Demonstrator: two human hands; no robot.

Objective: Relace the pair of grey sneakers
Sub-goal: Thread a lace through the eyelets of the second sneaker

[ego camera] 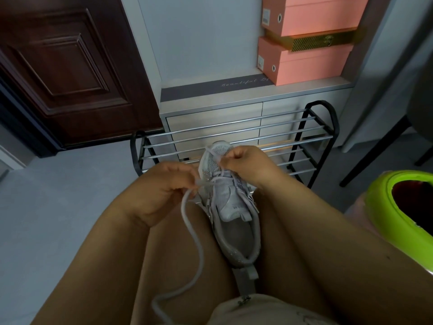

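Two pink shoeboxes point(307, 59) closed, left hand point(161, 186) and right hand point(246, 163) each pinching lace point(194, 242), sneaker point(232, 207) between.

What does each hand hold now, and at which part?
Both hold the lace of the grey sneaker. The left hand pinches it beside the lower eyelets; the right hand pinches the other strand near the toe.

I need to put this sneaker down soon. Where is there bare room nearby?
Bare floor lies left of the shoe rack, below the door. The rack's upper bars are bare. The right is crowded: a green bin and a dark chair leg.
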